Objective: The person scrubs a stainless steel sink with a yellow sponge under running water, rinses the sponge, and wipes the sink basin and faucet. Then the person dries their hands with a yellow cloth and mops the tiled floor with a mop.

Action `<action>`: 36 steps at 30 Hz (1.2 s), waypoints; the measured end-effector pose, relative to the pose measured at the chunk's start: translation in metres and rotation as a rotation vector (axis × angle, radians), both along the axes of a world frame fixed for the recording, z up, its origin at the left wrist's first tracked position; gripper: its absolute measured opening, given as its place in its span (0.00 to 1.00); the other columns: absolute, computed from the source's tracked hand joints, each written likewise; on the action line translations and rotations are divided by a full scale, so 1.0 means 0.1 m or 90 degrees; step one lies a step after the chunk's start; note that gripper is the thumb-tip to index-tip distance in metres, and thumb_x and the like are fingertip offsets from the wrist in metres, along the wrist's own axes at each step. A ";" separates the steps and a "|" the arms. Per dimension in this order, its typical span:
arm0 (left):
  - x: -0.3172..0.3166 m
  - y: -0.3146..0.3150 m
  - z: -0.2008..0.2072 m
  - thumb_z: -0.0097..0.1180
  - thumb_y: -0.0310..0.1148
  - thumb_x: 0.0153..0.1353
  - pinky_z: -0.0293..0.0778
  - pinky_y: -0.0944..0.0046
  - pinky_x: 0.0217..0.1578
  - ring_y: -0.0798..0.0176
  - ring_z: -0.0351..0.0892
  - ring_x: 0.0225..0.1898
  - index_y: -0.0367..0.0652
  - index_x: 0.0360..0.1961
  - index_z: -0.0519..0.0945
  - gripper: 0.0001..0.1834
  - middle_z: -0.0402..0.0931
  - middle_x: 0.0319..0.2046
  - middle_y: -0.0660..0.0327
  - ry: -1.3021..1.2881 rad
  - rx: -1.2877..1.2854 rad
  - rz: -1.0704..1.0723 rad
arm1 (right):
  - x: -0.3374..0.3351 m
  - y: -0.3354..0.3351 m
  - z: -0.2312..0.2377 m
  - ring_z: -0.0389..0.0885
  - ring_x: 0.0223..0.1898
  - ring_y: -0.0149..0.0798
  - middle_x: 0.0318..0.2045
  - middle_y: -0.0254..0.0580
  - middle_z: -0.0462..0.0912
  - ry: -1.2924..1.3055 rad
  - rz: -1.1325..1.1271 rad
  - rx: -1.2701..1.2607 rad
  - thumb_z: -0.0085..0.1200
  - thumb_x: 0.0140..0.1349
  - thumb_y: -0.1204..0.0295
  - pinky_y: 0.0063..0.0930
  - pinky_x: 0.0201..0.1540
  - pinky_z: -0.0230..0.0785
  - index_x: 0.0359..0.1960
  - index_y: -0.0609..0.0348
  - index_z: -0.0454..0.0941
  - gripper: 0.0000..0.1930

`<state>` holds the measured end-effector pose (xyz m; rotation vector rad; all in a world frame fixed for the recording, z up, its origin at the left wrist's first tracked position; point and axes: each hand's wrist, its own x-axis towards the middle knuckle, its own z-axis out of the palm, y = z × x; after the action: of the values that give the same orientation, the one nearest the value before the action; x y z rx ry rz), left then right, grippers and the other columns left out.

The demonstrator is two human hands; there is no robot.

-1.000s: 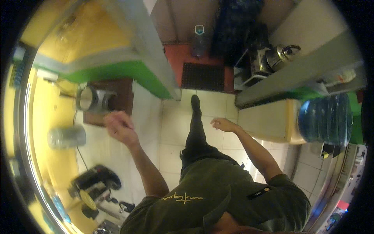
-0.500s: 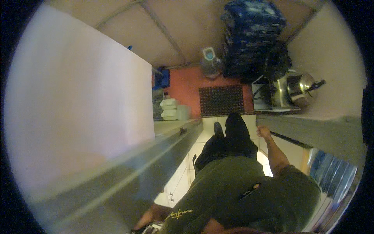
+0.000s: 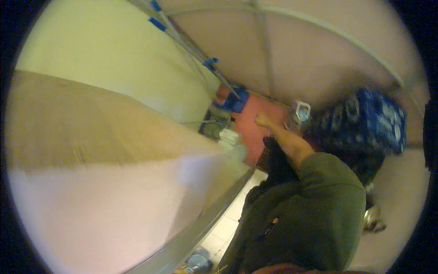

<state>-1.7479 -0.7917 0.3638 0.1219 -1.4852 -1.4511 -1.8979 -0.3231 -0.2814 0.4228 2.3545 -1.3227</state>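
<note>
My right hand [image 3: 262, 121] reaches forward over the red floor [image 3: 255, 134], small and blurred, its fingers seeming loosely apart with nothing seen in them. Just beyond it is a blue dustpan-like piece [image 3: 238, 100] at the foot of long-handled cleaning tools [image 3: 182, 43] with blue grips, leaning in the corner. To the hand's right stands a clear plastic container [image 3: 294, 119] with a pale top. Pale plastic bottles or jugs [image 3: 230, 137] sit to its near left. My left hand is out of view.
A bulky stack in blue plastic wrap [image 3: 365, 121] stands at the right by the wall. A shiny metal pot [image 3: 374, 219] is at the lower right. The door frame edge [image 3: 214, 208] and a pale wall [image 3: 114, 201] close in on my left. A clear bottle [image 3: 199, 259] shows low down.
My view has swung left and I have moved forward into the space. My right arm has gone from hanging at my side to stretching forward. My left hand has left the view.
</note>
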 end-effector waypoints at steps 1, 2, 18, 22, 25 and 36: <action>0.02 -0.05 -0.01 0.41 0.66 0.67 0.57 0.38 0.70 0.44 0.60 0.70 0.40 0.73 0.63 0.45 0.62 0.70 0.47 -0.004 0.010 0.038 | -0.62 -0.22 0.32 0.81 0.30 0.35 0.31 0.40 0.86 0.096 0.009 -0.074 0.54 0.68 0.58 0.37 0.31 0.73 0.40 0.57 0.84 0.15; 0.03 -0.10 -0.02 0.41 0.66 0.67 0.57 0.38 0.70 0.44 0.60 0.70 0.40 0.73 0.63 0.45 0.62 0.70 0.47 -0.013 0.015 0.074 | -1.13 -0.46 0.65 0.81 0.33 0.32 0.34 0.37 0.87 0.225 0.028 -0.169 0.55 0.68 0.58 0.35 0.32 0.73 0.42 0.57 0.83 0.15; 0.97 -0.28 0.04 0.41 0.67 0.66 0.56 0.38 0.71 0.44 0.59 0.71 0.42 0.74 0.61 0.47 0.60 0.71 0.47 -0.054 0.044 0.470 | -5.28 -2.07 3.11 0.61 0.65 0.59 0.60 0.61 0.68 0.350 -0.161 -0.082 0.59 0.62 0.46 0.44 0.70 0.51 0.60 0.70 0.62 0.40; 1.40 -0.21 0.07 0.41 0.68 0.66 0.55 0.38 0.71 0.44 0.58 0.72 0.43 0.74 0.61 0.47 0.59 0.72 0.47 -0.044 0.050 0.509 | -5.32 -2.11 3.16 0.74 0.56 0.62 0.49 0.60 0.79 0.372 -0.054 -0.132 0.55 0.63 0.41 0.47 0.64 0.63 0.49 0.70 0.76 0.36; 1.68 -0.13 0.08 0.41 0.68 0.65 0.55 0.38 0.71 0.43 0.58 0.72 0.43 0.74 0.60 0.47 0.59 0.72 0.47 -0.035 0.058 0.516 | -4.98 -2.30 3.54 0.85 0.49 0.64 0.40 0.60 0.88 0.384 0.006 -0.088 0.52 0.64 0.38 0.49 0.59 0.72 0.40 0.71 0.86 0.37; 2.39 0.00 0.12 0.41 0.69 0.65 0.54 0.38 0.72 0.43 0.57 0.72 0.45 0.75 0.59 0.48 0.58 0.73 0.48 0.042 0.056 0.449 | -2.55 -1.41 5.62 0.63 0.11 0.29 0.12 0.27 0.67 0.429 0.163 -0.479 0.57 0.70 0.56 0.29 0.16 0.54 0.17 0.49 0.71 0.23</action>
<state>-1.5091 -0.7915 0.3756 0.5838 -1.1529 -0.9294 -2.1526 -0.4645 0.2808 -0.6132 2.0047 -2.2958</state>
